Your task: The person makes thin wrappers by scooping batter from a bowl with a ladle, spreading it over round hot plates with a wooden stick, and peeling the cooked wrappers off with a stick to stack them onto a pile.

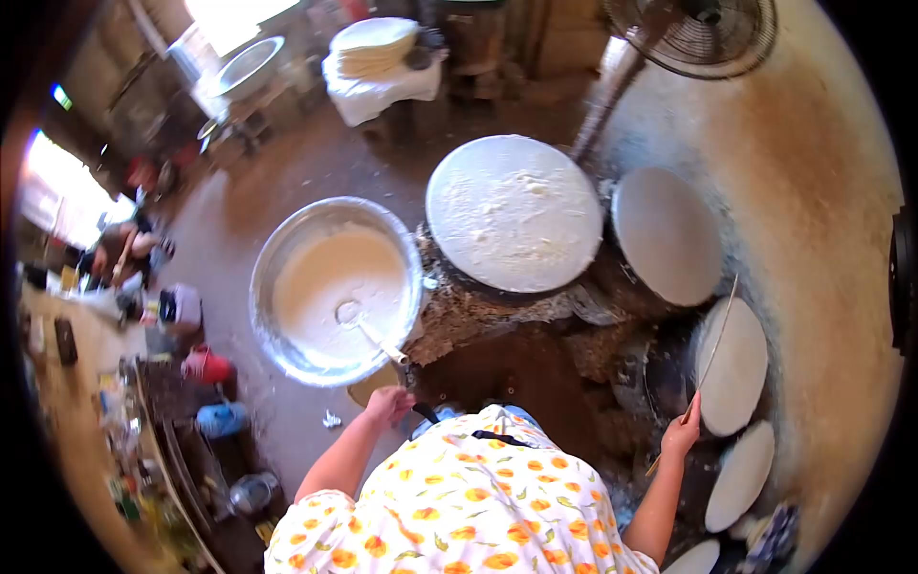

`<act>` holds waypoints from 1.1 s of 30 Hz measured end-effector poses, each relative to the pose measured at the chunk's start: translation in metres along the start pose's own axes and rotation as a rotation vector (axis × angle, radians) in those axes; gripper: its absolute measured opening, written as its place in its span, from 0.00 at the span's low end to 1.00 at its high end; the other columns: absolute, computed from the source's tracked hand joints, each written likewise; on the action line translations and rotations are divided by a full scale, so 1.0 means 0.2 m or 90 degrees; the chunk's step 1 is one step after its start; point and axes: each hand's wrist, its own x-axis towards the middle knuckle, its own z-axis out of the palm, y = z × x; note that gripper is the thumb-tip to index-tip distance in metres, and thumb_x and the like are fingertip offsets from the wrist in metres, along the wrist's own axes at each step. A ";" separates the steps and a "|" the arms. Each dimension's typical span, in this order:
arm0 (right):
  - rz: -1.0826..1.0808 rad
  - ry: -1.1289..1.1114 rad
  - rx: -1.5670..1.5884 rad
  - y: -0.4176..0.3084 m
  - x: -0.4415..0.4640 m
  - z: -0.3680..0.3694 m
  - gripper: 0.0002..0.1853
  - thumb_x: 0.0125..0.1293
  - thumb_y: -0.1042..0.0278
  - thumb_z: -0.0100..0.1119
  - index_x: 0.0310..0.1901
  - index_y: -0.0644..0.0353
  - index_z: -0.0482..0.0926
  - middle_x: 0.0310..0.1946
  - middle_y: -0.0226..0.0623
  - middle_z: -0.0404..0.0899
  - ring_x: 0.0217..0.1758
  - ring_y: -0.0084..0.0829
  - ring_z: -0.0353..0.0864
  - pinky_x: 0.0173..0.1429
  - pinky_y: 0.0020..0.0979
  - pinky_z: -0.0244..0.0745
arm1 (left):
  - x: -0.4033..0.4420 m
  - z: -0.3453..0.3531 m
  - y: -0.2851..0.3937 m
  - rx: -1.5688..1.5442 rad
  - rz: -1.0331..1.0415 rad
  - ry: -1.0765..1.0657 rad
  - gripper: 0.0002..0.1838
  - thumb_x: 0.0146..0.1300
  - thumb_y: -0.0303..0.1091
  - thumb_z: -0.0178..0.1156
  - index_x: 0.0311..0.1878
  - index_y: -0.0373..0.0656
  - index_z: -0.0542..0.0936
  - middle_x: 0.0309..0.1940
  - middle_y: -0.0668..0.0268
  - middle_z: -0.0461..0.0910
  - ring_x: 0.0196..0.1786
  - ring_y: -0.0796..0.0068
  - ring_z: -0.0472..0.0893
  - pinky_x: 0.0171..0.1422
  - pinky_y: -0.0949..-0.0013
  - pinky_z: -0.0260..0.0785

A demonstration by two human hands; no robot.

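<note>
1. The right hand (681,435), at 4 o'clock, holds a thin stick (714,342), fingers closed around it near its lower end. Its upper length slants towards 3 o'clock, across the view of the third disc (734,368); contact is unclear.
2. For good control, a light, low-angled hold seems best, with the stick's far end kept close to the rim; digging downwards could tear a soft surface.
3. The left hand (387,407), at 7 o'clock, is just below the basin (263,320). Its fingers look bent; I cannot tell whether they pinch the dark strip beside them.
4. Pale round discs: 5, from the largest (516,212) at 1 o'clock, clockwise to 1 cut off at 5 o'clock.
5. Basins of pale liquid: 1, at 9 o'clock, with 1 ladle (382,342), its handle pointing to 4 o'clock.
6. Sticks: 1. Fans (703,24): 1, near 1 o'clock. Stacks of flat rounds (373,48): 1, at 11 o'clock; its layers are too blurred to count.
</note>
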 end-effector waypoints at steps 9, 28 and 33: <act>-0.302 -0.177 -0.032 -0.47 0.29 0.25 0.29 0.61 0.85 0.46 0.64 0.54 0.68 0.42 0.49 0.77 0.44 0.48 0.76 0.49 0.39 0.72 | 0.05 0.23 0.33 -0.553 -0.010 0.025 0.30 0.69 0.54 0.47 0.58 0.34 0.61 0.55 0.43 0.69 0.56 0.42 0.73 0.61 0.44 0.68; -0.308 -0.141 -0.021 -0.87 -0.18 0.33 0.30 0.58 0.86 0.46 0.63 0.54 0.70 0.43 0.49 0.77 0.43 0.50 0.76 0.48 0.40 0.73 | 0.17 -0.27 0.54 -0.820 -0.186 -0.121 0.07 0.55 0.26 0.48 0.22 0.40 0.65 0.15 0.66 0.63 0.14 0.72 0.65 0.17 0.74 0.64; -0.250 -0.172 -0.050 -0.90 -0.31 0.30 0.28 0.56 0.87 0.45 0.60 0.60 0.72 0.48 0.48 0.78 0.48 0.48 0.78 0.54 0.37 0.72 | 0.62 -0.47 0.74 -0.560 0.094 -0.047 0.05 0.61 0.25 0.48 0.30 0.42 0.64 0.18 0.67 0.64 0.16 0.77 0.65 0.16 0.75 0.60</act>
